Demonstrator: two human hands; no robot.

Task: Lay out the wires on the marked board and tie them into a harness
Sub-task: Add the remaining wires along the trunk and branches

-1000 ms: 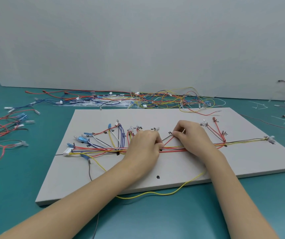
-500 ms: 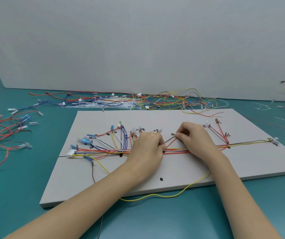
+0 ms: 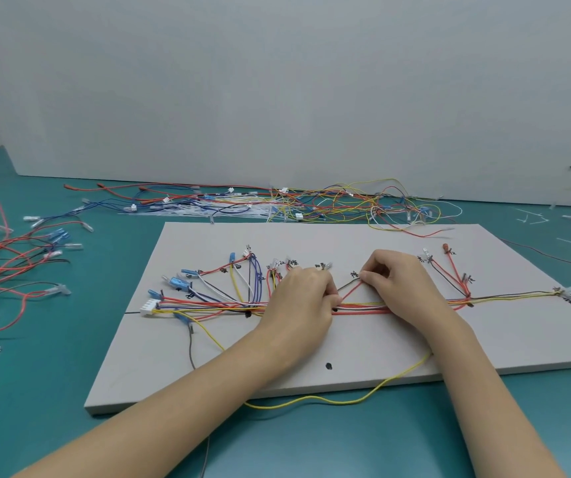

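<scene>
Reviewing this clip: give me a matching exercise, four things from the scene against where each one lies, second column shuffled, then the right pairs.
Things
1. white connector
2. loose yellow wire
3. right hand
4. pile of spare wires

Places
A. on the table beyond the board's far edge
B. at the trunk's left end on the board
C. looping off the board's near edge
D. pinching wire ends at a mark mid-board

Pairs: 1-B, 2-C, 3-D, 4-A

Small black handwritten characters mark the board (image 3: pixel 346 243) beside the wire ends; too small to read.
</scene>
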